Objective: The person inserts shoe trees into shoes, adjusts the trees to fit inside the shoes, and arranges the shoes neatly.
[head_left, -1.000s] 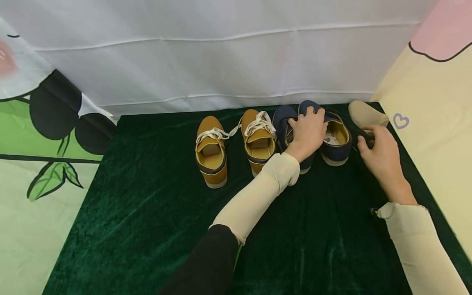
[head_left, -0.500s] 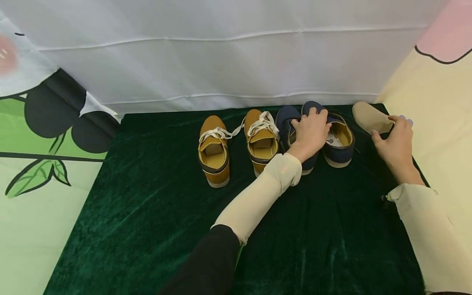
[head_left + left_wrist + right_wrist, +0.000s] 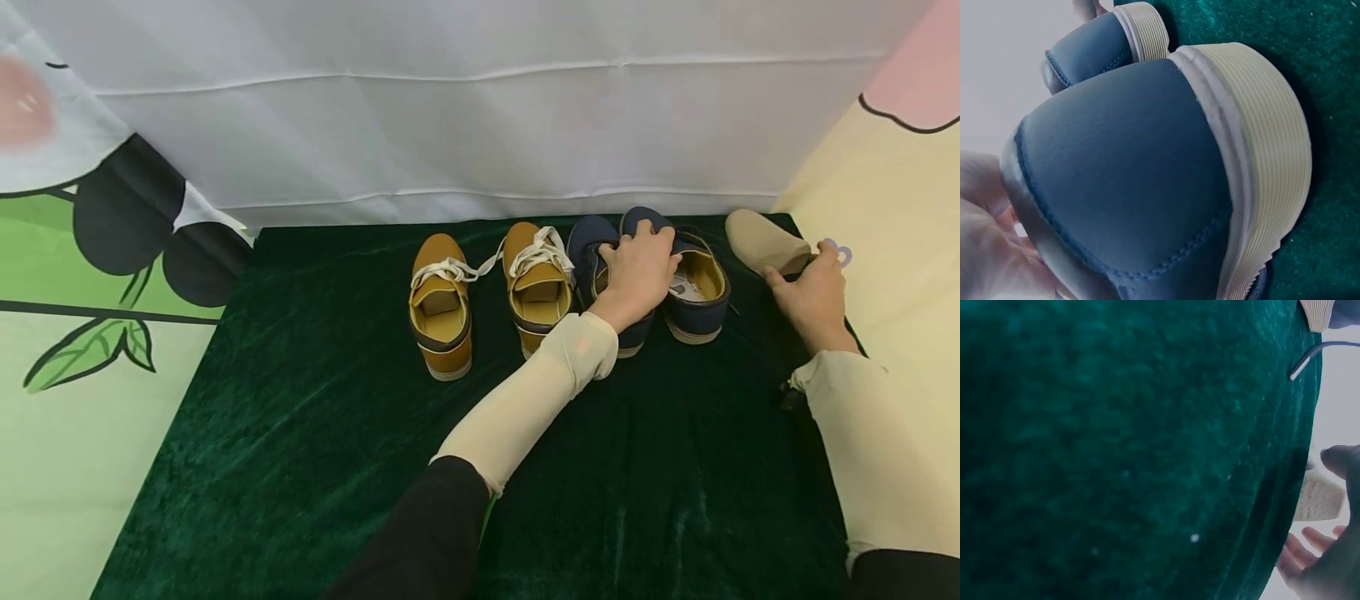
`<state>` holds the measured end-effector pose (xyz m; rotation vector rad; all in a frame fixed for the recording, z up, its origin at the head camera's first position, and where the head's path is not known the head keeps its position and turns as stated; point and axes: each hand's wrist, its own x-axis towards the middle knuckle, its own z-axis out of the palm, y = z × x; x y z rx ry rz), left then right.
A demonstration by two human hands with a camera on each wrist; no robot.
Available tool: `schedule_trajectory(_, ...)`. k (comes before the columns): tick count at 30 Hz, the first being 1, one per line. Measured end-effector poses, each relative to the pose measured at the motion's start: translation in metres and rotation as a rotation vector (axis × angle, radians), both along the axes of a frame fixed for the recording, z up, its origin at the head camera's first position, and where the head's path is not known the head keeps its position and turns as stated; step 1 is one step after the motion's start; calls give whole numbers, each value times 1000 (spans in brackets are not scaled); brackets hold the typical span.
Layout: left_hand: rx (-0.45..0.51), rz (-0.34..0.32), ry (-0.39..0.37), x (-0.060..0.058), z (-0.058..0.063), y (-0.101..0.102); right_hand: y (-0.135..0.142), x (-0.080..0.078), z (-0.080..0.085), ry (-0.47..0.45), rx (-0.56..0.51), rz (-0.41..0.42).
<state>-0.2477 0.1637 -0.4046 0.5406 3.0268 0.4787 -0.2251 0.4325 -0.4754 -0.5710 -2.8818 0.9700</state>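
Note:
Two navy shoes (image 3: 693,287) stand side by side at the back right in the head view. My left hand (image 3: 641,271) lies over them and grips the navy shoe uppers where they adjoin, partly hiding the left one. A navy heel fills the left wrist view, with the left hand (image 3: 991,231) behind it. Farther right lies a beige slipper (image 3: 761,240), its rounded toe toward the back cloth. My right hand (image 3: 816,300) is at the near end of the slipper, thumb on one side and fingers on the other, spread apart. The right wrist view shows this gap around the slipper (image 3: 1319,499).
Two tan shoes (image 3: 441,308) with white laces stand left of the navy pair; one lace runs across between them. Dark green velvet (image 3: 300,467) covers the table. A white cloth (image 3: 480,133) hangs behind, and a pale yellow cloth (image 3: 911,275) borders the right edge.
My right hand has moved right and back, from beside the navy shoe to the near end of the beige slipper. The left hand stays on the navy shoes; the head view shifts slightly.

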Motion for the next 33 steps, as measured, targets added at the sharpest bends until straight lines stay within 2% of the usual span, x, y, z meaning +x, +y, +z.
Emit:
schedule_trajectory(10,6,-10,-13,2,0,0,8,3,-8,14,9,-4)
schedule_trajectory(16,14,-12,-25,0,0,-1,6,4,-6,37,-26,-8)
schedule_trajectory(24,21,-26,-36,-2,-1,-2,0,15,4,130,-24,9)
schedule_trajectory(28,23,-26,-31,-1,0,-2,-7,25,15,145,-23,16)
schedule_trajectory(33,21,-27,-27,-2,0,-3,-16,40,29,208,1,8)
